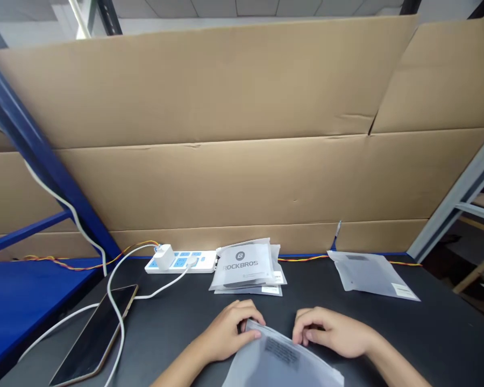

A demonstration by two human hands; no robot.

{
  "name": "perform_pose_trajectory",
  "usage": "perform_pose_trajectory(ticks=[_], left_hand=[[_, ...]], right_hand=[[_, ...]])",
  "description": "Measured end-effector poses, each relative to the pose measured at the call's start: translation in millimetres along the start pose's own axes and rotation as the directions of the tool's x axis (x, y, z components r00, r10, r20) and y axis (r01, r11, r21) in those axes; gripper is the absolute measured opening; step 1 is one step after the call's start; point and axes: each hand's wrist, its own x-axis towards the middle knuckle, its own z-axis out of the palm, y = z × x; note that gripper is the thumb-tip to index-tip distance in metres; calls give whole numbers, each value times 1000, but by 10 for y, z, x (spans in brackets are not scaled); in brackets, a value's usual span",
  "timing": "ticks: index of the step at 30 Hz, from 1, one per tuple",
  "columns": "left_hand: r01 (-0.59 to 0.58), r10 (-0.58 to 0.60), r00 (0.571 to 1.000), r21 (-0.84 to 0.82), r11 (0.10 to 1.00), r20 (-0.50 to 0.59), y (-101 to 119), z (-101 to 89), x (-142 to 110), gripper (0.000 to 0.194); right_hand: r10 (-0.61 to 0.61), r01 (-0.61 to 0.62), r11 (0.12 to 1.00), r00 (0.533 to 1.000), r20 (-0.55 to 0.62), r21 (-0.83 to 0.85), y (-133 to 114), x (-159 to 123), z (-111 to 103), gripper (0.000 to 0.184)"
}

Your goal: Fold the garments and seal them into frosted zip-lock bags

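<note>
A frosted translucent plastic bag (pixel 280 365) with a small block of dark print lies in front of me, its lower part cut off by the frame. My left hand (pixel 229 330) is closed on the bag's upper left corner, thumb on the near face and fingers behind. At the bag's top edge, farther right, my right hand (pixel 333 329) has its fingers curled in, with the fingertips pinching at the edge. Beyond my hands lies a stack of similar bags (pixel 244 269), the top one printed ROCKBROS.
Another frosted bag (pixel 371 274) lies at the back right, with a pen-like tool (pixel 336 234) behind it. A white power strip (pixel 204 262) with plugs and a white cable (pixel 115 306) sits left, near a phone (pixel 97 333). Cardboard (pixel 242 183) walls the back.
</note>
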Motion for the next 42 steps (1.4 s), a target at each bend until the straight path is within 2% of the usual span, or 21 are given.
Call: perform_pose_trajectory(ticks=[4,7,12,17,23,27,29,32,34,38,42], left_hand=[[-4,3,1000,-18,1000,-23,9,15,7,16],[-38,37,999,-25,999,-34,26,11,5,17],[-44,44,998,-1,999,-34,42,25,1,18],[-13,13,999,15,1000,-46,45,56,4,10],[-32,30,995,-21,999,-90,49,74,0,15],[-70,56,988,-91,993,-143,43,98,4,18],[-104,75,979,-144,984,-190,45,109,11,17],[-151,93,962,-213,965,-257,65,118,21,16],[-160,86,953,-240,958,-290,90,124,27,15],[-165,75,939,-247,955,-336,150,162,36,13],[-172,107,948,-200,965,-299,207,202,26,13]], right_hand=[[29,-30,999,998,-54,-34,-39,46,111,39],[68,-67,998,994,-80,9,-23,67,136,36],[85,-83,995,996,-40,61,38,51,83,34],[31,-30,999,999,-38,38,52,54,88,21],[-16,15,999,999,-30,-50,27,92,164,34],[-58,56,998,993,-106,-18,-43,127,293,32],[-72,72,997,985,-159,-1,-94,145,358,25],[-98,100,995,979,-179,7,-171,162,404,15],[-103,106,994,983,-155,11,-208,168,405,19],[-82,79,997,989,-120,-22,-187,196,443,40],[-118,106,990,985,-128,-99,-78,243,568,31]])
